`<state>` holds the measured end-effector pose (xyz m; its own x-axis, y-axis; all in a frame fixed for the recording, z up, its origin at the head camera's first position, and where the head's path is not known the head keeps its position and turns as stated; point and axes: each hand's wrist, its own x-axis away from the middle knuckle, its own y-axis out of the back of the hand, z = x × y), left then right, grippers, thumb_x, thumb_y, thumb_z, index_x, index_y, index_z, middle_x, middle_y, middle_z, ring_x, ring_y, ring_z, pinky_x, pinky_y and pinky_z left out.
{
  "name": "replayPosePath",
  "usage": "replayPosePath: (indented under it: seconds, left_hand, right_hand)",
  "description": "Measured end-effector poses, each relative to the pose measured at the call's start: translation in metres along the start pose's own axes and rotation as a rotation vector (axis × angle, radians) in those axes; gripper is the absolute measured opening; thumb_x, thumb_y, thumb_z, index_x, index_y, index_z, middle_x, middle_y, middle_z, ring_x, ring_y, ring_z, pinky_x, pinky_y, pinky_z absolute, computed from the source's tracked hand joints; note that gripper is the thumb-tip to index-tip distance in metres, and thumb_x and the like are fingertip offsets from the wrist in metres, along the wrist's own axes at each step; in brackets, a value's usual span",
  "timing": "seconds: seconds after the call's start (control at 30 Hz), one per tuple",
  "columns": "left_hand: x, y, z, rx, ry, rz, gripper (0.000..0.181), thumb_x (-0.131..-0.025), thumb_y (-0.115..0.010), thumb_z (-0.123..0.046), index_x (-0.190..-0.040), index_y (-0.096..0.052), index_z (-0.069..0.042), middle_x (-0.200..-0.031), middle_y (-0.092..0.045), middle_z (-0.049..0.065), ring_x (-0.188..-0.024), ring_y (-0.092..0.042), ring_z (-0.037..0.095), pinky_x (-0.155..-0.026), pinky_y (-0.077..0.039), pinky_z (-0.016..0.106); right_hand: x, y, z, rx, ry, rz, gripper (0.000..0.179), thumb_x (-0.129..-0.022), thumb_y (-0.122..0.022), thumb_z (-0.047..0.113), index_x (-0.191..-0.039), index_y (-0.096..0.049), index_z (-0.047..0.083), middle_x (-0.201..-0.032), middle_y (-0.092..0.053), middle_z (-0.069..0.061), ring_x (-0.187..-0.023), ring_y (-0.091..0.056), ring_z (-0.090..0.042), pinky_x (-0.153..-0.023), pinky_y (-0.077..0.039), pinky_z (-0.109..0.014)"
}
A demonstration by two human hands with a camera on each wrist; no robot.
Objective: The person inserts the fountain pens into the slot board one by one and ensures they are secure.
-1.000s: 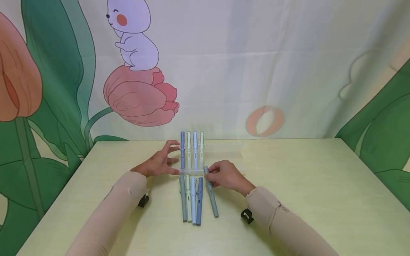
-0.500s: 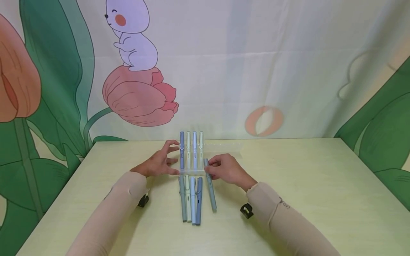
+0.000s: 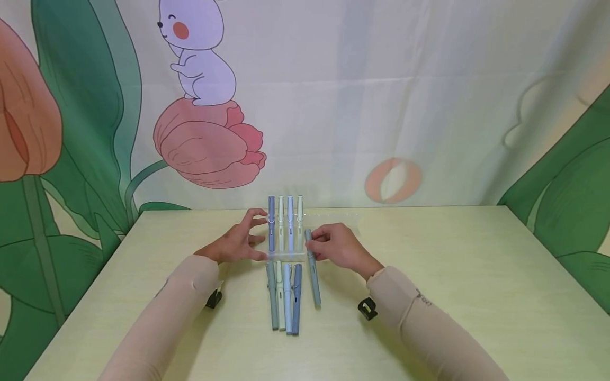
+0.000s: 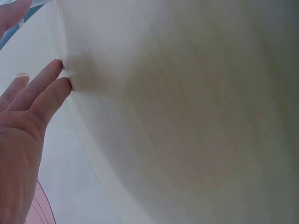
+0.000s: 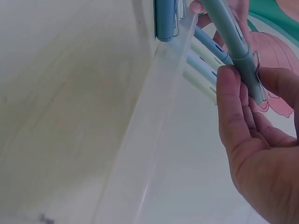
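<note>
My right hand pinches a grey-green capped pen by its clip end, thumb on one side and fingers on the other. The pen slants over the front edge of a clear plastic pen rack, its far end toward me. Several pens stand side by side in the rack's left part, among them a dark blue pen and a lavender pen. At the rack's left end, my left hand is spread, thumb at the front corner and fingers farther back. The left wrist view shows its fingers nearly straight.
In front of the rack, several capped pens lie close together on the pale wooden table, including a light blue pen and a slate-blue pen. Behind the table hangs a printed curtain.
My right hand has moved the grey-green pen away from me, up over the rack's front edge, and the pen now points straighter forward. My left hand has stayed put.
</note>
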<state>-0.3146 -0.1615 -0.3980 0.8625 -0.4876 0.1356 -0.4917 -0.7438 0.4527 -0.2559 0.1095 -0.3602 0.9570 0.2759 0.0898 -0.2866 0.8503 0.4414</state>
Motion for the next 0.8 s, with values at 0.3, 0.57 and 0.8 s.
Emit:
replayPosePath:
  seconds: [0.3, 0.57, 0.8]
  left_hand:
    - [0.001, 0.0, -0.002, 0.003, 0.002, 0.0, 0.102, -0.078, -0.084, 0.002, -0.145, -0.016, -0.033, -0.164, -0.019, 0.013, -0.138, -0.04, 0.045, -0.102, -0.046, 0.052]
    - [0.002, 0.001, -0.002, 0.007, -0.007, 0.006, 0.101, -0.079, -0.083, 0.0, -0.146, -0.015, -0.033, -0.164, -0.019, 0.014, -0.138, -0.04, 0.045, -0.103, -0.045, 0.052]
    - [0.002, 0.0, -0.002, -0.01, 0.0, 0.001, 0.101, -0.079, -0.083, 0.0, -0.146, -0.014, -0.033, -0.164, -0.019, 0.013, -0.138, -0.04, 0.044, -0.103, -0.045, 0.053]
  right_hand:
    - [-0.005, 0.005, 0.006, 0.012, 0.023, -0.023, 0.024, -0.094, -0.069, 0.011, -0.111, -0.068, -0.004, -0.093, -0.072, -0.009, -0.075, -0.073, -0.019, -0.078, -0.061, -0.036]
    - [-0.013, 0.009, 0.011, 0.015, 0.047, -0.041, 0.024, -0.094, -0.069, 0.012, -0.112, -0.068, -0.004, -0.096, -0.073, -0.011, -0.076, -0.073, -0.02, -0.079, -0.06, -0.038]
    - [-0.016, 0.013, 0.012, 0.01, 0.038, -0.065, 0.028, -0.095, -0.069, 0.012, -0.116, -0.066, -0.006, -0.1, -0.072, -0.013, -0.079, -0.072, -0.022, -0.081, -0.06, -0.039]
